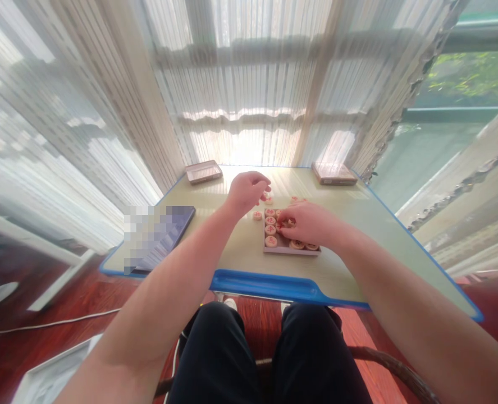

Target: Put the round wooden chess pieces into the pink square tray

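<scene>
A shallow square box point(291, 249) lies on the table point(358, 224) in front of me, part filled with round wooden chess pieces point(270, 230) marked in red. My right hand point(310, 223) rests over the box, its fingers pinched on one piece inside it. My left hand point(246, 191) hovers left of and beyond the box with the fingers curled together over several loose pieces point(257, 215); what they hold is hidden.
A dark tablet or book point(177, 221) lies at the table's left. A flat tin lid point(204, 171) sits at the far left corner and a second box point(333, 173) at the far right. Curtains hang behind. The blue table rim point(265, 283) is near my knees.
</scene>
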Demonstrator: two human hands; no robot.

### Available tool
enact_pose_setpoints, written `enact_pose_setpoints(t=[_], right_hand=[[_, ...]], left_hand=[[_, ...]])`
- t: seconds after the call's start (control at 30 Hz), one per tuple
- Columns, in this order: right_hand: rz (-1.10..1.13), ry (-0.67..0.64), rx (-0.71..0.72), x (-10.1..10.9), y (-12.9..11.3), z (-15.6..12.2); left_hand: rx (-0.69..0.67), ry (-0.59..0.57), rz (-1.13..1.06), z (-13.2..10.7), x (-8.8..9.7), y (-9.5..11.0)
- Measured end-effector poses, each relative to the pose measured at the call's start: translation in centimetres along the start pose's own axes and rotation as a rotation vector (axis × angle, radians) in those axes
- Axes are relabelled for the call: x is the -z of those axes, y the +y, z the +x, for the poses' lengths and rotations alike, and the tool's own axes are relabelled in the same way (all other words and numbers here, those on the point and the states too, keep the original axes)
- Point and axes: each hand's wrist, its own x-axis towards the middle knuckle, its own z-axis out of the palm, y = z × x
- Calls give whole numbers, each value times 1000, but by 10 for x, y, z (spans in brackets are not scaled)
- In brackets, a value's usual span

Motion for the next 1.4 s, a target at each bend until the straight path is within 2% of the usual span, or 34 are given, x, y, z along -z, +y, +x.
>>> enact_pose_setpoints(t=[0.23, 0.43, 0.73, 0.8, 0.87, 1.0, 1.13, 1.4], right_hand=[[-23, 22, -30, -1, -1, 1], [-33, 20, -57, 0, -2, 1], [-62, 50, -107, -1, -3, 0], [-55, 47, -117, -1, -5, 0], [-43, 48, -120, -1, -5, 0], [0, 99, -162, -1, -1, 3], [60, 149, -215, 0, 9, 5], [90, 187, -221, 2, 10, 5]], left_hand=[[-20, -13, 17, 1, 2, 0], [-31, -75, 49, -2, 2, 2], [16, 5, -35, 10, 6, -10], [12, 11, 34, 13, 7, -17], [-55, -26, 213, 15, 9, -25], [-271, -210, 567, 18, 7, -40], [-262, -354, 591, 19, 7, -46], [-248, -277, 688, 19, 15, -45]])
